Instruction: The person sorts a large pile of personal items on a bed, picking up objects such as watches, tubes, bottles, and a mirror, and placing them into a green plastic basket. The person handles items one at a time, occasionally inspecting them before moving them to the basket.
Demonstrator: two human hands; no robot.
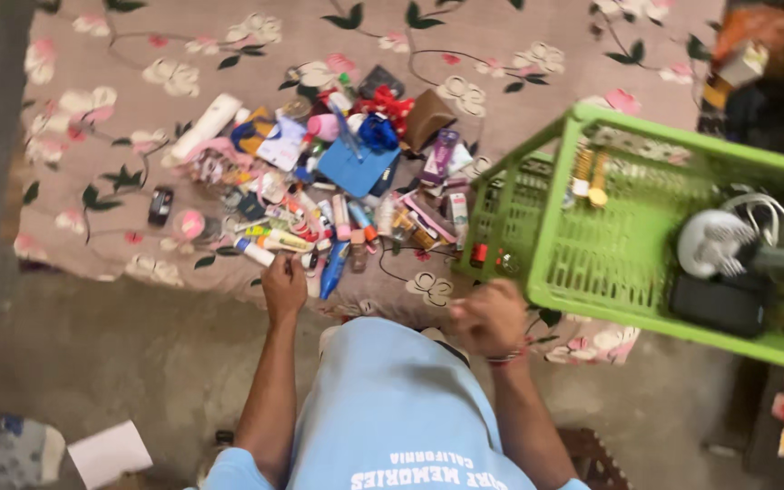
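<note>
My left hand (284, 285) reaches to the near edge of a pile of small cosmetics and tubes (338, 200) spread on a floral bedsheet (138, 136). Its fingers curl down over a white tube (256, 251) and are hidden from me. My right hand (490, 318) is blurred and curled like a fist, with a red thread at the wrist. It sits just below the near corner of a green plastic basket (546, 227); whether it grips anything is unclear. The basket holds a white fan (714, 243) and a black pouch (717, 307).
A blue pouch (356, 168), a brown wallet (428, 118) and a white tube (203, 127) lie in the pile. A black item (161, 205) lies apart at the left. On the grey floor (138, 363) are a white paper (109, 452) and a patterned cloth (6, 449). Clutter stands at the right.
</note>
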